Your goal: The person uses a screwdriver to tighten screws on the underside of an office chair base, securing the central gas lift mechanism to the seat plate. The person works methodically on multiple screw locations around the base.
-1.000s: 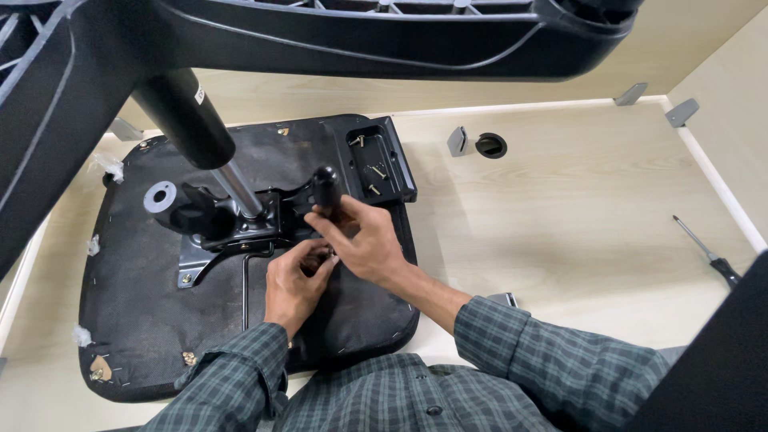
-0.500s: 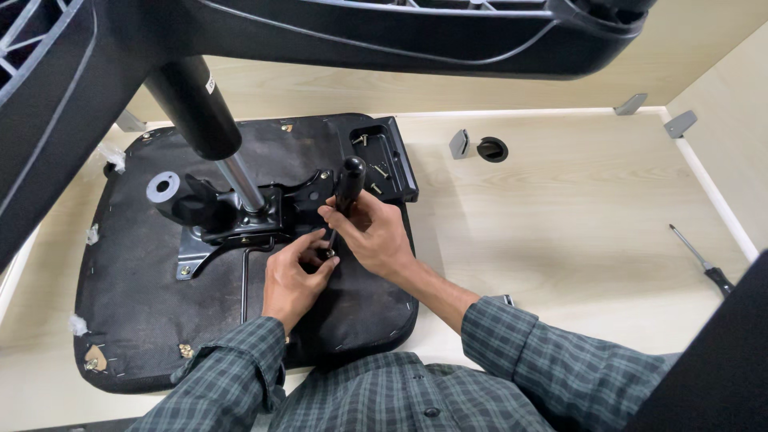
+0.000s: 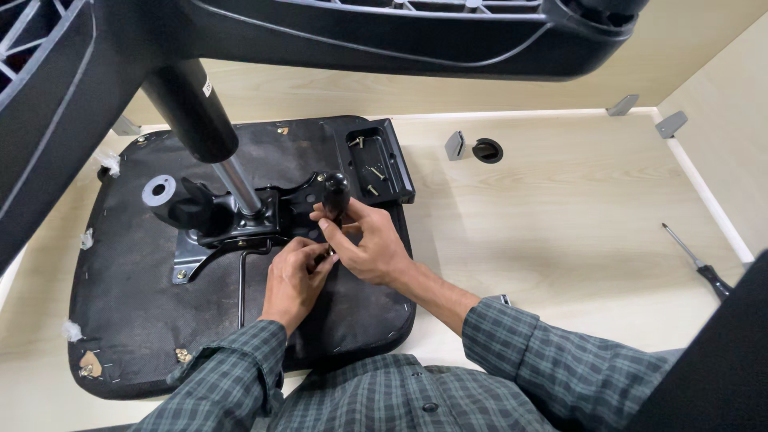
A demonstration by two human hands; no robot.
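An upturned black chair seat [image 3: 136, 320] lies on a pale wooden desk. A black metal mechanism plate [image 3: 240, 224] with a gas cylinder [image 3: 200, 128] is mounted on it. My right hand [image 3: 370, 250] grips a tool with a rounded black handle [image 3: 334, 192], held upright at the plate's right end. My left hand [image 3: 294, 276] sits just below and left of it, with its fingertips pinched at the tool's lower end against the seat. The tool's tip and whatever it touches are hidden by my fingers.
A small black tray [image 3: 394, 164] with several screws rests on the seat's far right corner. The chair's star base [image 3: 384, 32] hangs overhead. A screwdriver [image 3: 698, 262] lies at the right, near the desk's raised edge. A cable hole [image 3: 486, 150] and metal brackets [image 3: 622, 104] are at the back.
My right hand has brought the black handle from a slant to more upright. My left hand's fingers have closed in at its lower end. The seat has not moved.
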